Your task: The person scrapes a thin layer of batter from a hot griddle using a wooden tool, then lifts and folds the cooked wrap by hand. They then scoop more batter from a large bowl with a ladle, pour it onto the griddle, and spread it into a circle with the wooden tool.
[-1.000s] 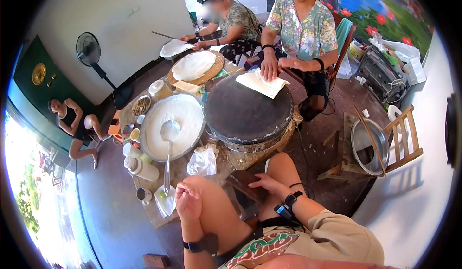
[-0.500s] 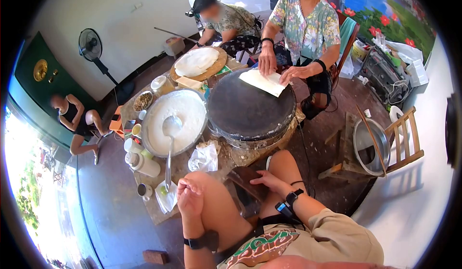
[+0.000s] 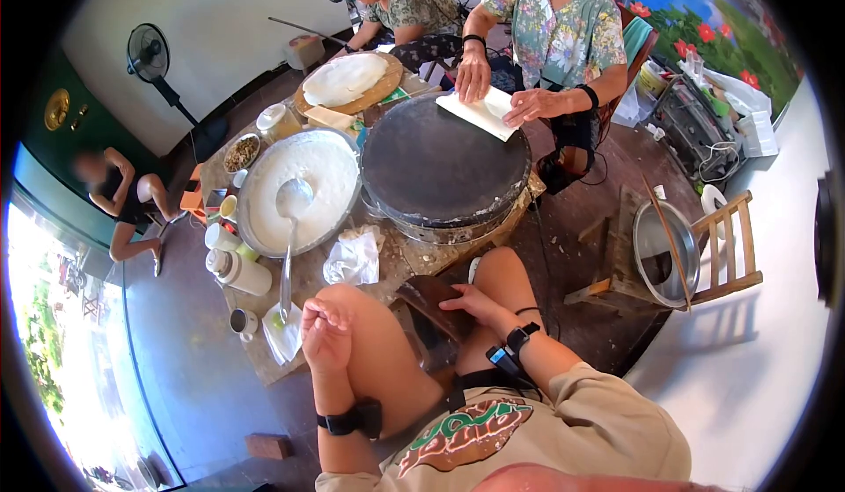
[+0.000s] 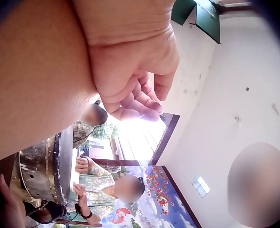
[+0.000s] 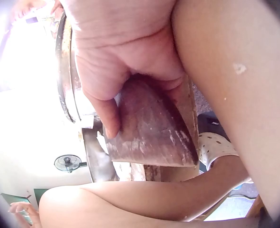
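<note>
1. Far left, a black standing fan [image 3: 148, 52] stands by the wall.
2. On the near left of the worn wooden table [image 3: 400, 268], a white bottle [image 3: 239, 272] lies near a small metal cup [image 3: 244, 322].
3. A wide metal basin [image 3: 359, 171] holds white batter and a long-handled metal ladle [image 3: 295, 197].
4. The left hand [image 3: 326, 338] rests against the bent left knee, fingers loosely bent and holding nothing.
5. Beyond it lies a crumpled white plastic bag [image 3: 352, 258]; farther back, a round wooden board [image 3: 374, 96] bears a thin pale sheet [image 3: 346, 79].
6. The dark brown, flat, curved-edged piece [image 3: 431, 300] is over the lap, near the table's near edge.
7. The right hand [image 3: 475, 303] grips it between thumb and fingers.
8. Beyond, a person in a floral shirt [image 3: 563, 34] touches a folded pale sheet [image 3: 480, 113] on the far right of a round black griddle [image 3: 440, 166].
9. Far right, a brown stick [image 3: 669, 246] lies across a round metal bowl [image 3: 695, 263].
</note>
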